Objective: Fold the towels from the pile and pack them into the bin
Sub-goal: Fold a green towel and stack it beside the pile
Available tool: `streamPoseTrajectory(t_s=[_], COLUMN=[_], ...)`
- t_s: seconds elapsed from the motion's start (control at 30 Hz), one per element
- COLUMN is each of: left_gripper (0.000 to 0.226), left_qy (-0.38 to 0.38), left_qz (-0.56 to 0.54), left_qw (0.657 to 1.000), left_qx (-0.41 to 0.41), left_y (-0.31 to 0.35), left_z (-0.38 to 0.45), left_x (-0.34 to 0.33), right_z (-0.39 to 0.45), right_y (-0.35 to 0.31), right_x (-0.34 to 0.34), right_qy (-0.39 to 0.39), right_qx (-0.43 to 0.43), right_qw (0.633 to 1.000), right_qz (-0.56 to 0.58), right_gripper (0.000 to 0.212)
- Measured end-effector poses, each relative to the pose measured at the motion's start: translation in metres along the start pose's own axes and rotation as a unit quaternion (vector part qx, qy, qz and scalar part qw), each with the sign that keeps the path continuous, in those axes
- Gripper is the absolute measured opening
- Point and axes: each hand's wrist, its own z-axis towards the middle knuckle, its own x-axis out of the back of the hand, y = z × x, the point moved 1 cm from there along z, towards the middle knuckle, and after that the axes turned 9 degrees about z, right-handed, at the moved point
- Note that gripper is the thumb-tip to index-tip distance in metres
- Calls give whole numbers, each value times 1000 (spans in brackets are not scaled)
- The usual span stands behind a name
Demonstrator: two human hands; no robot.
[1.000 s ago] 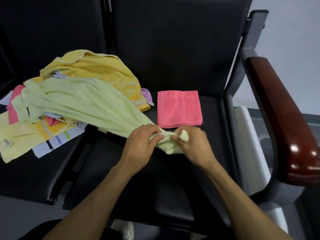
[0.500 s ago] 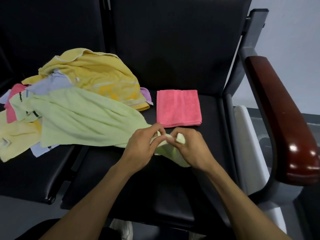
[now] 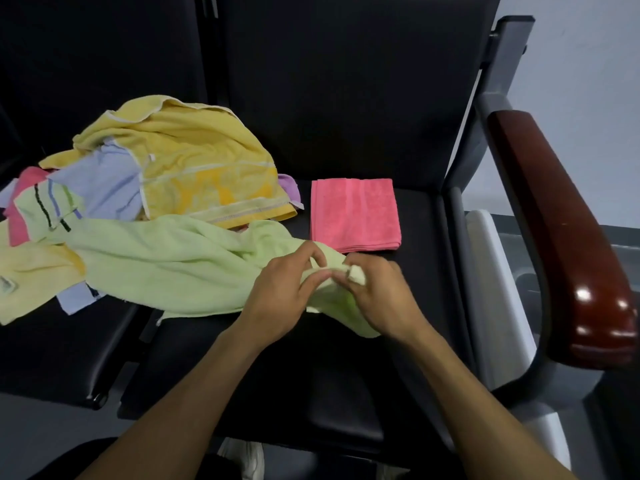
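On the left seat and over the gap onto the middle seat lies the pile of loose towels: a yellow towel on top toward the seat back, a lavender one, a pink one and a pale yellow one at the far left edge. A light green towel stretches out of the pile, its long axis running left to right across the seat gap, its right end bunched at the middle seat's centre. The left hand pinches that bunched end with curled fingers and thumb; the right hand, touching it, grips the same end, a corner poking up between its fingers. Just behind the hands, one folded pink towel lies flat and square near the seat's back edge. A wooden armrest bounds the right side.
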Motion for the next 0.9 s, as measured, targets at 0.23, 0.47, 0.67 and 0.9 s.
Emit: streamPoseTrajectory(t_s=[0.23, 0.47, 0.67, 0.9], left_gripper=[18, 19, 19, 8], left_qy=[39, 14, 44, 0], left_qz=[39, 113, 78, 41], left_qw=[998, 992, 994, 998], left_qx=[17, 51, 65, 43], left_y=[-7, 3, -6, 6], left_z=[0, -2, -2, -1], left_x=[9, -2, 9, 0], right_z=[2, 3, 4, 2], right_y=[5, -1, 8, -1], right_x=[16, 2, 14, -5], right_qy=[82, 65, 110, 6], right_qx=[-93, -38, -116, -33], right_qw=[992, 997, 987, 999], right_qz=[25, 8, -16, 0], right_gripper=[15, 18, 18, 6])
